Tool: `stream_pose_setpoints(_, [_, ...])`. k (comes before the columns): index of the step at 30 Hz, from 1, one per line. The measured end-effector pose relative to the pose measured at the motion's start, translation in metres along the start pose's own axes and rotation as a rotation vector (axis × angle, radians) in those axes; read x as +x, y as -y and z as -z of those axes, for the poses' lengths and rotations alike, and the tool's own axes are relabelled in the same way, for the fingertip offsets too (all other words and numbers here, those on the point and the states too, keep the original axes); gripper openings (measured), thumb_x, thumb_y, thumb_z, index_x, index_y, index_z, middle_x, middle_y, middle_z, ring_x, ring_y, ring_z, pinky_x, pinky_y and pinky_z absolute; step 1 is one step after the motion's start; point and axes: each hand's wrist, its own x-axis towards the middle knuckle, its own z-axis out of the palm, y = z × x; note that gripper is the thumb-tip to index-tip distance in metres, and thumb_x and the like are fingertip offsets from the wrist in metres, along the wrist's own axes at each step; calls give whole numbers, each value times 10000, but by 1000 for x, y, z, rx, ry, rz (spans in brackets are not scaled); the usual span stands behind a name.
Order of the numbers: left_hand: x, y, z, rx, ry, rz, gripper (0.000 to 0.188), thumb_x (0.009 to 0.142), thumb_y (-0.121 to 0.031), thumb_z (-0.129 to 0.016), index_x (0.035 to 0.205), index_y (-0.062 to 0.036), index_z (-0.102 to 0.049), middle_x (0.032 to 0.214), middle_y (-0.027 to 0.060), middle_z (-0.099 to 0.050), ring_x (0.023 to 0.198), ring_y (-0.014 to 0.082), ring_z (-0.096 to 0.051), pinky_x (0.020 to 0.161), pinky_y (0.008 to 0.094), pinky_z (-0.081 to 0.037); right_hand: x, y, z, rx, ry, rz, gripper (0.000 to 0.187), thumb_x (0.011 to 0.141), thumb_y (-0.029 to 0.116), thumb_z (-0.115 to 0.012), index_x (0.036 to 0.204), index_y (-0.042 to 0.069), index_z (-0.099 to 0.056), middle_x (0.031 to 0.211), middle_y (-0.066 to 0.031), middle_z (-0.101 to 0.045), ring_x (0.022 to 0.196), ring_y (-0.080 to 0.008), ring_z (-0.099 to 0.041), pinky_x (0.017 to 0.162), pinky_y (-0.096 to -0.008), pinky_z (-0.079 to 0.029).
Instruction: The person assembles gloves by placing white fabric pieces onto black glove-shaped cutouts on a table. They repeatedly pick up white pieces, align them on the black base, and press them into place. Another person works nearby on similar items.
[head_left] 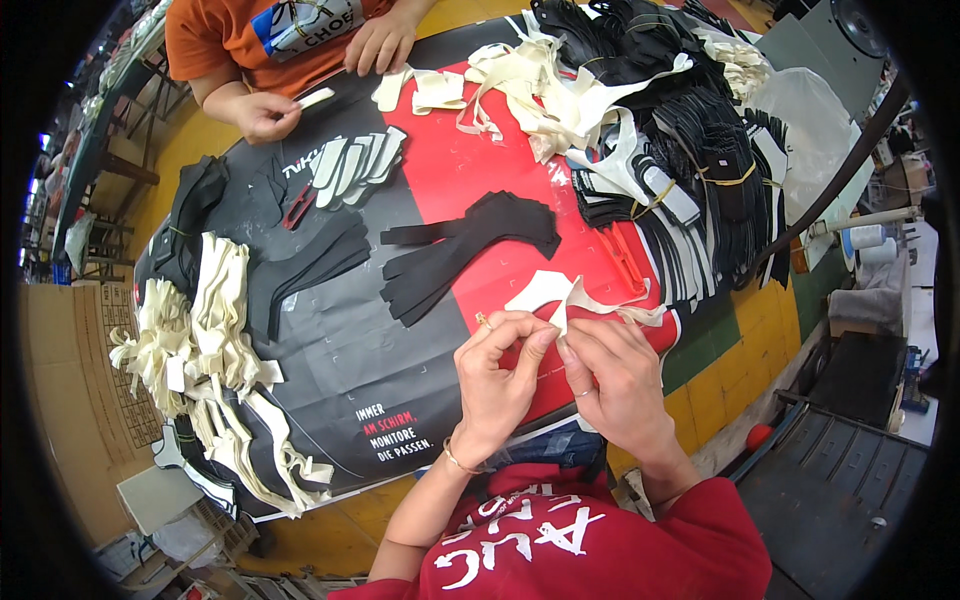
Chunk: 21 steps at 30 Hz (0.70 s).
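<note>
Between my two hands, near the table's front edge, I pinch a cream fabric piece [541, 290]; its wider end lies beyond my fingers and a strip trails off to the right. My left hand [500, 370] is closed on it with thumb and finger, and my right hand [612, 375] pinches the same piece close beside. Just past my right hand lies a pair of red-handled snips [622, 262]. A fanned stack of black fabric pieces [470, 250] rests on the printed sheet ahead of my left hand.
Cream piles [225, 310] line the left side. Tied black-and-white bundles [715, 170] and a cream heap [540, 85] fill the far right. Across the table, a person in an orange shirt [235, 45] holds a small pale piece, near a row of white pieces [360, 165].
</note>
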Motion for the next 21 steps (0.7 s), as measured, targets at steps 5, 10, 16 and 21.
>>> stream_pose_setpoints(5, [1, 1, 0, -21, -2, -17, 85, 876, -46, -753, 932, 17, -746, 892, 98, -712, 748, 174, -654, 715, 291, -524, 3, -6, 1, 71, 26, -16, 149, 913, 116, -661, 1021, 14, -675, 998, -114, -697, 875, -307, -647, 835, -428, -464])
stream_pose_setpoints(10, [0, 1, 2, -6, 36, 5, 102, 872, -52, -758, 951, 11, -753, 907, 102, -715, 762, 176, -663, 723, 290, -528, 6, -12, 2, 130, 32, 0, 125, 905, 102, -659, 1001, 22, -665, 963, -110, -703, 859, -309, -651, 813, -431, -459])
stream_pose_setpoints(16, [-3, -7, 3, 32, 43, -20, 106, 870, -22, -757, 971, 9, -764, 925, 97, -716, 785, 134, -652, 742, 265, -520, 7, -16, 4, 134, 79, -32, 111, 907, 104, -652, 987, 28, -662, 959, -102, -699, 860, -301, -646, 815, -434, -458])
stream_pose_setpoints(21, [-4, -14, 4, 112, 3, -41, 123, 856, -8, -750, 976, 13, -763, 921, 118, -717, 791, 179, -687, 750, 283, -531, 7, -15, -1, 116, 101, -14, 130, 927, 133, -637, 1005, 34, -667, 998, -95, -696, 899, -290, -640, 823, -425, -444])
